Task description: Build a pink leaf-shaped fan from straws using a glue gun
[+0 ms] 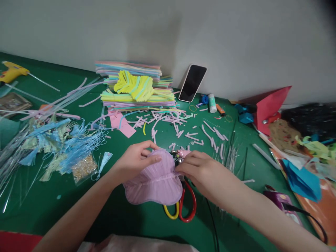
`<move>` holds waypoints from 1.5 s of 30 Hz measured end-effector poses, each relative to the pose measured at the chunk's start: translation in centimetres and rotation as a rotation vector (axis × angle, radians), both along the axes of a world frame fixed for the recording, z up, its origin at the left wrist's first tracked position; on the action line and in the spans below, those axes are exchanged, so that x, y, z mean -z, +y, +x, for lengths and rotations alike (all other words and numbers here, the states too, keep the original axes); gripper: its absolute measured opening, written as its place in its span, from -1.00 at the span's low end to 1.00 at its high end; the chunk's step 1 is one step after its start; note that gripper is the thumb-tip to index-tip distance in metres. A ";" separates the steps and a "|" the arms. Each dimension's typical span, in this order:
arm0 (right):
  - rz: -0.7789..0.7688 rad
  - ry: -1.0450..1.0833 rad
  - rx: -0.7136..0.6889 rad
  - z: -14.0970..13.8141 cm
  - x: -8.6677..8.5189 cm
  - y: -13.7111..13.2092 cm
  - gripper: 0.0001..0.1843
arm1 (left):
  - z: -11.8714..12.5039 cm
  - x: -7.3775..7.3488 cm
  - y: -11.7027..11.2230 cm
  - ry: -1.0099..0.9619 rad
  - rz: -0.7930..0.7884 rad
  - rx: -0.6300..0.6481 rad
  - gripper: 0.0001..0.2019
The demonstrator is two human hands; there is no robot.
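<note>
My left hand (136, 159) grips a flat lilac piece (154, 185) with ribbed strips and a wavy outline, thumb on its front and fingers behind. The fingers of my right hand (196, 166) are pinched together at the piece's right edge, where a narrow end meets them. Just behind that edge lies a small pink and metallic object (181, 154), partly covered, whose kind I cannot make out. Below the piece, the red and yellow handles of scissors (194, 206) show on the green table (118, 224); their blades are hidden.
Bundled coloured chenille stems (139, 105) carry a yellow-green ribbed piece (135, 85). A phone (193, 83) leans on the wall. Lilac cuttings (175, 122) lie scattered. Blue tassels (81, 140) and a bag of gold beads (84, 168) are left; a yellow glue gun (13, 72) sits far left.
</note>
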State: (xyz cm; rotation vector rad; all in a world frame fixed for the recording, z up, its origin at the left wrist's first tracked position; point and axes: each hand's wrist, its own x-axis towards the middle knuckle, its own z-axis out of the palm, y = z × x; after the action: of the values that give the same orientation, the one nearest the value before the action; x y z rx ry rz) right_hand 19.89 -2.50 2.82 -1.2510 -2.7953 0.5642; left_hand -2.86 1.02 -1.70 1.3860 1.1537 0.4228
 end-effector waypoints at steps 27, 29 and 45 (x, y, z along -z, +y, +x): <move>-0.064 -0.117 -0.141 1.0 0.4 -0.3 -0.79 | 1.4 1.6 -1.1 -0.180 -0.328 0.002 -0.72; -0.070 -0.133 -0.150 0.9 0.5 -0.2 -0.81 | 1.5 1.6 -0.8 -0.167 -0.282 0.012 -0.74; -0.114 -0.125 -0.208 0.0 0.1 0.5 -0.79 | 0.8 1.5 1.0 -0.041 0.045 -0.116 -0.54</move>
State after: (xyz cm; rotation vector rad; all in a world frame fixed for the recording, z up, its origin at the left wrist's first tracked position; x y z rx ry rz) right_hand 19.85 -2.03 2.68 -1.0532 -3.0616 0.6869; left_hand -2.06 2.05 -3.15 1.3471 1.2005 0.5604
